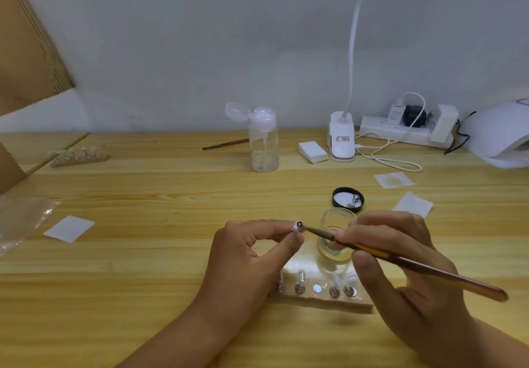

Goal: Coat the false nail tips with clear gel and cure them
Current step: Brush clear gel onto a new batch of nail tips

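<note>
My left hand (252, 256) pinches a small clear false nail tip (295, 228) between thumb and forefinger, above the table. My right hand (400, 264) grips a brown gel brush (400, 260), and its dark tip touches the nail tip. Just behind the brush stands an open glass jar of clear gel (336, 238). Its black lid (347, 199) lies upturned behind it with small metal pieces inside. Below my hands sits a wooden holder block (323, 296) with several metal stands. At the far right edge is the white curing lamp (498, 135).
A second wooden holder with nail tips (80, 157) lies at the back left. A clear pump bottle (263, 141), a spare brush (226, 144), a white pad stack (313, 152), a clip lamp base (342, 138), a power strip (406, 130), paper squares (69, 228) and a plastic bag (20, 221) are spread around.
</note>
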